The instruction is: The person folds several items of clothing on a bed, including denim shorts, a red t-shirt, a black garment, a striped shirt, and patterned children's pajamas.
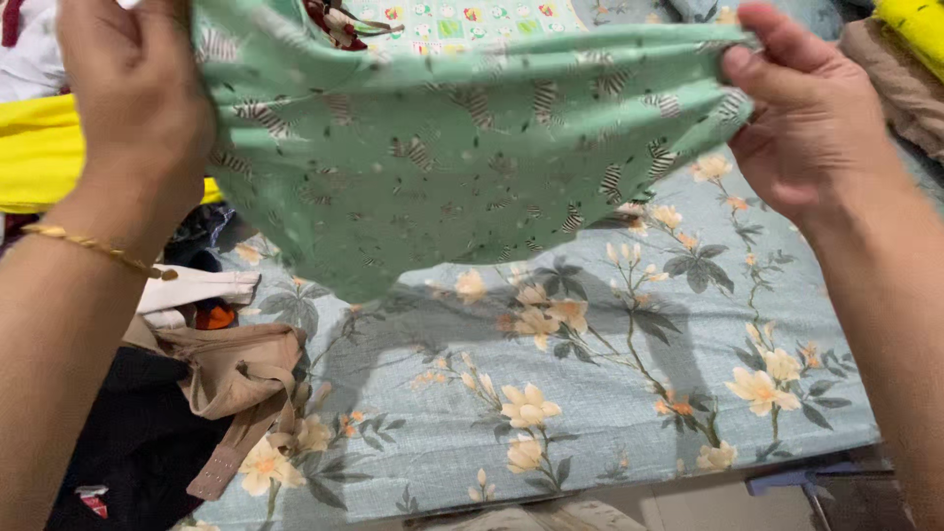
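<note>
Left hand (pixel 133 108) & right hand (pixel 801 128) each pinch a corner of a green patterned cloth (pixel 452 167), fingers closed on it, stretched betw. them; floral bedsheet (pixel 629 393) lies below the fingers.

We see two bare forearms with no sleeves. Our left hand (pixel 133 93) wears a thin gold chain bracelet (pixel 98 248) at the wrist, its links small and bead-like. Our right hand (pixel 811 123) wears no ring or band, and its thumbnail is short and unpainted.
</note>
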